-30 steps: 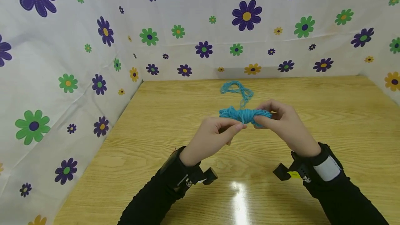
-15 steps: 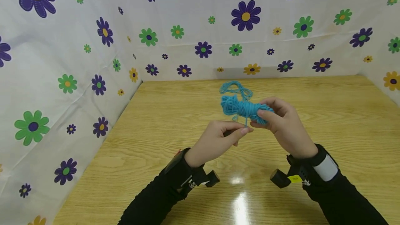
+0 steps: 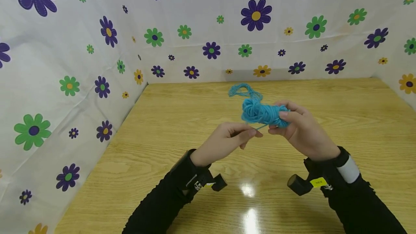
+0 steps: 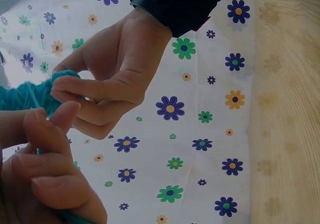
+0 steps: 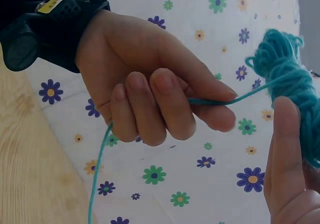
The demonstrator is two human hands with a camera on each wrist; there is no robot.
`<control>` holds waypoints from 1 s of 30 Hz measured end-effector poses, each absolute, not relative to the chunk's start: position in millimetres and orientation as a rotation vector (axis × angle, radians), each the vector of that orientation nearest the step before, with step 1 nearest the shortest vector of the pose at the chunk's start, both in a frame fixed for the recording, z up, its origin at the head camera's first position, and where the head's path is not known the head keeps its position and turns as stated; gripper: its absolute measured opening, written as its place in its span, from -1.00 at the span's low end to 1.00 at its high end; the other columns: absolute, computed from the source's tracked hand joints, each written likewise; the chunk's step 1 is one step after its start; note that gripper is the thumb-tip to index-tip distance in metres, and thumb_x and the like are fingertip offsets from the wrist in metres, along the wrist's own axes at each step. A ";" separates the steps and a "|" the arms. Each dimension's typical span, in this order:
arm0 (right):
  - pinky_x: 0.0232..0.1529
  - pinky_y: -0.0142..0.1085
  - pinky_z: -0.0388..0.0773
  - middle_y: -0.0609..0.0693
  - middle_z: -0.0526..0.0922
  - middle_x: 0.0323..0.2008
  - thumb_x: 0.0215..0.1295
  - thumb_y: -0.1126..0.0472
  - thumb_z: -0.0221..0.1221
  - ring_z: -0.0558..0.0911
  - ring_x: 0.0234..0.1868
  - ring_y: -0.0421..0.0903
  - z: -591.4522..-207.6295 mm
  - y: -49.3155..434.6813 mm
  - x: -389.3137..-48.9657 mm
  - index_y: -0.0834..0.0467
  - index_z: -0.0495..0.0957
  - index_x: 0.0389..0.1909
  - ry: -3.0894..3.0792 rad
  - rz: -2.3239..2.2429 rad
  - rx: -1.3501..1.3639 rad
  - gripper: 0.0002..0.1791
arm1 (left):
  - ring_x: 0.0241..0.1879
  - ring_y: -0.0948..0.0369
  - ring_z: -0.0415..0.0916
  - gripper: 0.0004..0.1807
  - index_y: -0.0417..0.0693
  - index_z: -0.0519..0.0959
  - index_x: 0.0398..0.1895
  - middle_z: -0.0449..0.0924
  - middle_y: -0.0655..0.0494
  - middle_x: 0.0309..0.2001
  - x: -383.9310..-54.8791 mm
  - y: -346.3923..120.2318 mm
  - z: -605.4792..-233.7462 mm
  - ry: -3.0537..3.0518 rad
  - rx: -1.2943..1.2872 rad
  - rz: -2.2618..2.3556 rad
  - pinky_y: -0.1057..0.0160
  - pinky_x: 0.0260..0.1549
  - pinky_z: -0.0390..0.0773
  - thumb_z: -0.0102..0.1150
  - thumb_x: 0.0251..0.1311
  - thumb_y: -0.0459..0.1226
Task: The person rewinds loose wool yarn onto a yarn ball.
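shifting rightward above the table [image 3: 146,118] before us, the blue yarn bundle [image 3: 261,113], gripped by the right hand's [image 3: 307,133] curled fingers, now draws its strand [image 5: 250,93] (pinched by the left hand [image 3: 222,143]) aslant, suggesting winding in progress.

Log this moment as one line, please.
left hand: pinches strand | right hand: holds yarn bundle | loose yarn: on table
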State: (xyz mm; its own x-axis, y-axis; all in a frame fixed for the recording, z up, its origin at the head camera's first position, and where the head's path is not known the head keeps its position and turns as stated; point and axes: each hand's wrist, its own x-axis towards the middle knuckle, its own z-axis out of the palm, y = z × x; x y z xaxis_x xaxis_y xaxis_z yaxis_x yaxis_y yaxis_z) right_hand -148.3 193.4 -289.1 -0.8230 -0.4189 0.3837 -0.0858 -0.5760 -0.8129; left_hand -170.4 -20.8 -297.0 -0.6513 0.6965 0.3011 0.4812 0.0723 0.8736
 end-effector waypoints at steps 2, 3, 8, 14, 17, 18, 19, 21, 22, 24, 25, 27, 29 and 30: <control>-0.17 -0.35 0.56 0.00 0.54 -0.27 0.43 0.39 -0.19 0.56 -0.27 -0.14 -289.3 197.9 -150.2 0.21 0.48 -0.10 1.307 -2.431 -0.884 -0.74 | -0.63 0.22 0.18 -0.74 -0.31 0.59 -0.20 0.39 0.09 -0.59 -171.6 -22.0 -296.9 2.117 1.172 1.621 0.32 -0.55 0.23 -0.12 0.38 -0.36; -0.18 -0.35 0.55 0.00 0.54 -0.27 0.43 0.38 -0.19 0.55 -0.26 -0.14 -289.4 199.9 -151.3 0.22 0.48 -0.09 1.305 -2.395 -0.918 -0.74 | -0.65 0.23 0.13 -0.75 -0.31 0.58 -0.27 0.36 0.09 -0.60 -172.0 -22.8 -296.9 2.104 1.158 1.623 0.31 -0.56 0.21 -0.12 0.38 -0.36; -0.24 -0.37 0.53 0.00 0.56 -0.25 0.41 0.40 -0.15 0.54 -0.29 -0.14 -289.9 206.8 -156.8 0.28 0.49 -0.07 1.287 -2.228 -1.068 -0.75 | -0.66 0.21 0.04 -0.76 -0.31 0.46 -0.43 0.18 0.10 -0.63 -173.9 -26.1 -297.9 2.015 1.146 1.669 0.27 -0.58 0.12 -0.14 0.38 -0.39; -0.33 -0.38 0.51 0.01 0.52 -0.23 0.38 0.44 -0.12 0.48 -0.37 -0.12 -288.6 209.4 -156.4 0.29 0.48 -0.07 1.449 -2.020 -1.174 -0.76 | -0.68 0.22 0.03 -0.75 -0.37 0.53 -0.30 0.11 0.14 -0.68 -175.7 -29.1 -296.6 1.946 1.121 1.690 0.29 -0.60 0.15 -0.16 0.39 -0.39; -0.37 -0.38 0.52 0.01 0.51 -0.25 0.34 0.48 -0.10 0.46 -0.40 -0.11 -286.8 209.6 -154.3 0.27 0.49 -0.09 1.577 -1.939 -1.189 -0.75 | -0.70 0.23 0.02 -0.73 -0.45 0.51 -0.29 0.11 0.16 -0.71 -175.4 -30.9 -294.1 1.921 1.093 1.700 0.30 -0.61 0.14 -0.17 0.39 -0.41; -0.38 -0.38 0.52 0.00 0.50 -0.25 0.34 0.49 -0.09 0.46 -0.41 -0.10 -286.5 209.7 -153.7 0.26 0.50 -0.10 1.622 -1.916 -1.196 -0.75 | -0.70 0.24 0.02 -0.73 -0.46 0.51 -0.29 0.11 0.16 -0.71 -174.8 -31.6 -293.1 1.916 1.084 1.703 0.30 -0.61 0.14 -0.18 0.38 -0.41; -0.39 -0.38 0.52 0.00 0.50 -0.26 0.32 0.50 -0.07 0.46 -0.42 -0.10 -285.5 209.7 -152.8 0.25 0.50 -0.11 1.664 -1.891 -1.189 -0.76 | -0.70 0.24 0.01 -0.73 -0.48 0.50 -0.29 0.11 0.16 -0.72 -174.1 -32.3 -291.9 1.910 1.071 1.708 0.30 -0.61 0.13 -0.18 0.38 -0.41; -0.40 -0.38 0.52 0.00 0.50 -0.27 0.29 0.51 -0.03 0.46 -0.43 -0.10 -283.6 209.5 -151.3 0.24 0.50 -0.14 1.742 -1.841 -1.172 -0.78 | -0.71 0.25 0.00 -0.72 -0.50 0.49 -0.28 0.11 0.18 -0.72 -172.6 -33.7 -289.4 1.895 1.047 1.717 0.31 -0.62 0.10 -0.19 0.38 -0.42; -0.41 -0.38 0.52 -0.01 0.50 -0.28 0.28 0.51 0.00 0.45 -0.43 -0.11 -282.9 209.4 -150.6 0.24 0.49 -0.15 1.776 -1.817 -1.161 -0.79 | -0.71 0.25 0.00 -0.73 -0.49 0.50 -0.27 0.11 0.18 -0.72 -171.8 -34.2 -288.2 1.891 1.036 1.719 0.30 -0.61 0.10 -0.18 0.38 -0.41; -0.41 -0.37 0.52 -0.01 0.49 -0.28 0.24 0.51 0.04 0.45 -0.43 -0.11 -282.0 209.4 -149.3 0.25 0.48 -0.16 1.854 -1.765 -1.157 -0.80 | -0.70 0.25 0.00 -0.73 -0.49 0.50 -0.27 0.11 0.18 -0.71 -170.1 -35.0 -285.8 1.883 1.022 1.723 0.30 -0.61 0.09 -0.18 0.38 -0.41; -0.41 -0.37 0.51 0.00 0.49 -0.28 0.23 0.52 0.06 0.45 -0.42 -0.11 -281.4 209.5 -148.8 0.26 0.47 -0.17 1.889 -1.739 -1.145 -0.80 | -0.70 0.24 -0.01 -0.73 -0.49 0.50 -0.27 0.11 0.18 -0.71 -169.6 -35.5 -284.8 1.881 1.020 1.724 0.30 -0.60 0.09 -0.17 0.38 -0.41; -0.40 -0.34 0.51 0.03 0.47 -0.25 0.21 0.52 0.08 0.45 -0.39 -0.11 -281.4 209.6 -148.1 0.27 0.46 -0.16 1.965 -1.689 -1.140 -0.79 | -0.69 0.23 0.00 -0.73 -0.48 0.52 -0.26 0.11 0.17 -0.71 -168.7 -36.6 -283.0 1.890 1.023 1.722 0.29 -0.59 0.10 -0.16 0.38 -0.40; -0.41 -0.32 0.50 0.09 0.44 -0.23 0.20 0.51 0.09 0.46 -0.37 -0.09 -281.7 209.6 -147.9 0.27 0.44 -0.15 2.033 -1.648 -1.131 -0.79 | -0.68 0.21 0.01 -0.73 -0.45 0.53 -0.24 0.11 0.15 -0.70 -168.0 -37.7 -281.9 1.906 1.028 1.718 0.26 -0.58 0.11 -0.14 0.38 -0.38; -0.42 -0.31 0.49 0.13 0.43 -0.23 0.20 0.50 0.10 0.46 -0.37 -0.08 -281.7 209.3 -147.8 0.28 0.44 -0.15 2.064 -1.630 -1.116 -0.80 | -0.68 0.21 0.00 -0.73 -0.43 0.54 -0.23 0.10 0.14 -0.70 -167.7 -38.4 -281.5 1.920 1.033 1.715 0.25 -0.58 0.11 -0.14 0.38 -0.37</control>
